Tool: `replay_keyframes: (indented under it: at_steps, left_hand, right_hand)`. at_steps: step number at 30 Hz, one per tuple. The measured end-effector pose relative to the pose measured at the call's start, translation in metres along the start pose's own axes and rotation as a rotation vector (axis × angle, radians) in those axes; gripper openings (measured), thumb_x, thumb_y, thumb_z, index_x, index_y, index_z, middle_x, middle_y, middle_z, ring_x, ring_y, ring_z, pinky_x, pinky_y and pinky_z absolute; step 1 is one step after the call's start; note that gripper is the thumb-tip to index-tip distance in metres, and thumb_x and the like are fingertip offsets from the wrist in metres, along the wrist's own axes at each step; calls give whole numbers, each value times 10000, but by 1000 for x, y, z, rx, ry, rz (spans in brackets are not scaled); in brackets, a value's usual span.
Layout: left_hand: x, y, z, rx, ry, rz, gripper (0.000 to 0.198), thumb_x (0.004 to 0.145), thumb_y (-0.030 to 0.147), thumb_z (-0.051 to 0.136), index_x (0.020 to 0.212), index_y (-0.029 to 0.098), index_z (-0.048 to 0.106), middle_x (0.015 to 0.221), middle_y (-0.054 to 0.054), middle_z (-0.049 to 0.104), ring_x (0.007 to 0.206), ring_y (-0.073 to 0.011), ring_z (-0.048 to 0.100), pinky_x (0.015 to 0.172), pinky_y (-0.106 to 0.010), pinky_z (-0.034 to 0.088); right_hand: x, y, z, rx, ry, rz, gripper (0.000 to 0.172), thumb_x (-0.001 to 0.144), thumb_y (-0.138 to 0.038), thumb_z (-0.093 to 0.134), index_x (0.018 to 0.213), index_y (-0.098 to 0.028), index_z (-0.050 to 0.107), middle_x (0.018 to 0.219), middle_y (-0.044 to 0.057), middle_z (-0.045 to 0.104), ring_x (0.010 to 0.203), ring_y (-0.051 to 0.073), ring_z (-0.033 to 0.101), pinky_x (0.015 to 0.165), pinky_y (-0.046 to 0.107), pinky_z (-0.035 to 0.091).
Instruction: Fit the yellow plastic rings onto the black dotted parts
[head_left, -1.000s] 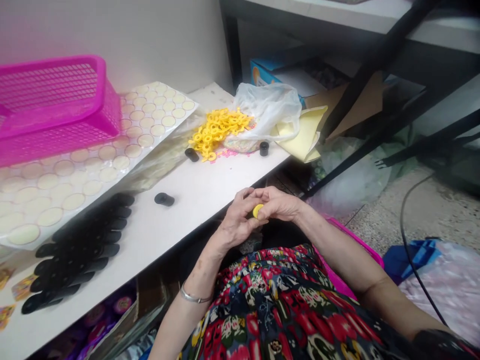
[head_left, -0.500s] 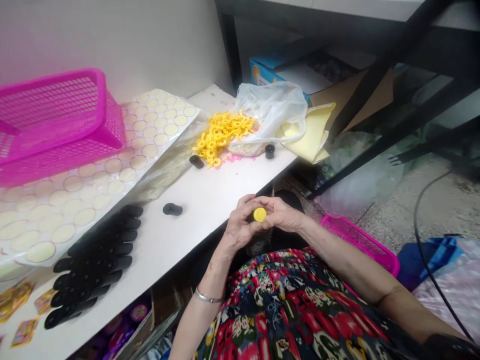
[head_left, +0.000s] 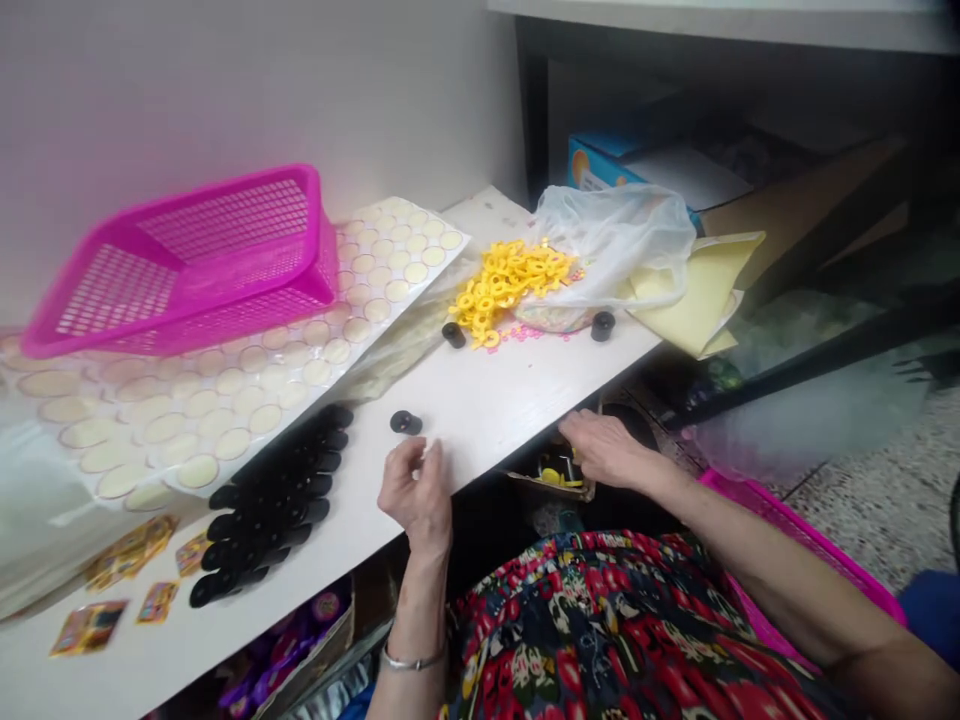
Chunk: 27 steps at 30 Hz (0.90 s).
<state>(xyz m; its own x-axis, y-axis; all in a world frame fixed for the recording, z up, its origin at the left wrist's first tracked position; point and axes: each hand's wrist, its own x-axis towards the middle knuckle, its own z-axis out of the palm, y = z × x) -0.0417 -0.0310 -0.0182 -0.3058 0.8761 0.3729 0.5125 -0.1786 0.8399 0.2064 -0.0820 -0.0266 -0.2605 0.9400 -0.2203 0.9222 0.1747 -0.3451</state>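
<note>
My left hand [head_left: 417, 495] is over the white table near its front edge, fingers curled and thumb apart from them, with nothing visible between. Just beyond its fingertips lies a black spool-like cylinder [head_left: 406, 422] on its side. My right hand [head_left: 609, 452] reaches down at the edge of a small cardboard box [head_left: 589, 491] below the tabletop; its fingertips are hidden. Yellow round caps [head_left: 553, 477] and black parts show inside that box. Two more black cylinders, one on the left [head_left: 453, 335] and one on the right [head_left: 602, 325], are near a heap of yellow ring-ended pieces [head_left: 506, 280].
A pink basket [head_left: 187, 320] stands on sheets of round stickers [head_left: 247, 400] at the left. Black parts [head_left: 270, 520] lie in rows in front, by small shiny cards [head_left: 90, 628]. A clear plastic bag [head_left: 615, 240] and yellow paper [head_left: 694, 290] occupy the table's right end.
My hands have parted. The left has moved left to the black cylinder; the right has gone down to the box. The yellow-topped piece between them is no longer seen there. The view has turned left.
</note>
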Motion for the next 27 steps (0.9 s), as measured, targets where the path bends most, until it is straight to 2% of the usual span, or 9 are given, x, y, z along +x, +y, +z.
replay_keyframes:
  at_steps: [2,4,6,9,13,16,20,23,27]
  left_hand:
    - [15,-7,-2,24,112,-208,335,652,338,678,911,149,582,772,7,524,644,-96,496,608,-247,436]
    - [27,-12,0,42,122,-314,509,568,346,726,1005,151,554,778,20,495,645,-91,486,594,-232,426]
    - [37,-16,5,36,83,-316,615,521,335,747,1072,159,537,829,13,503,677,-91,484,616,-230,428]
    - [43,-20,11,27,40,-286,645,529,327,741,1120,158,543,848,8,515,684,-86,472,671,-245,436]
    - [42,-20,16,53,0,-284,657,520,311,735,1127,132,558,782,15,522,668,-97,488,720,-281,456]
    - [41,-20,18,49,-20,-246,619,520,291,724,1097,126,572,791,5,554,693,-114,525,758,-303,470]
    - [42,-24,19,69,-31,-246,605,506,306,733,1066,132,587,822,-9,591,724,-137,558,790,-334,479]
    - [43,-27,18,70,-25,-264,614,507,336,740,1071,142,591,851,-21,612,771,-164,583,820,-357,477]
    - [46,-33,14,128,-23,-263,621,511,383,745,1078,176,601,878,-26,634,831,-201,594,866,-385,459]
  right_hand:
    - [10,-3,4,-62,-68,-20,301,682,-85,506,975,-124,569,973,142,612,904,247,560,717,319,421]
    - [21,-7,7,-40,-130,-14,248,707,-125,519,941,-108,598,910,157,639,860,253,589,699,312,423]
    - [31,-9,9,31,-171,14,186,726,-191,551,860,-90,631,844,169,658,822,260,610,672,298,421]
    - [37,-7,12,250,-127,44,198,716,-247,602,816,-84,655,837,149,670,824,249,612,643,264,413]
    - [31,2,22,733,-105,14,357,640,-261,678,952,-90,640,827,44,649,725,166,577,580,220,403]
    - [24,9,26,925,-118,-23,505,604,-224,696,1083,-102,594,839,6,634,703,132,554,583,207,407]
    - [26,7,20,661,-99,29,514,613,-301,713,1072,-95,610,847,48,657,759,177,582,609,224,411]
    - [33,1,16,369,-80,43,398,690,-361,664,989,-98,654,865,114,679,844,228,616,660,246,420]
    - [47,-4,21,157,-150,116,298,787,-384,567,895,-134,685,906,145,691,911,253,630,700,275,453]
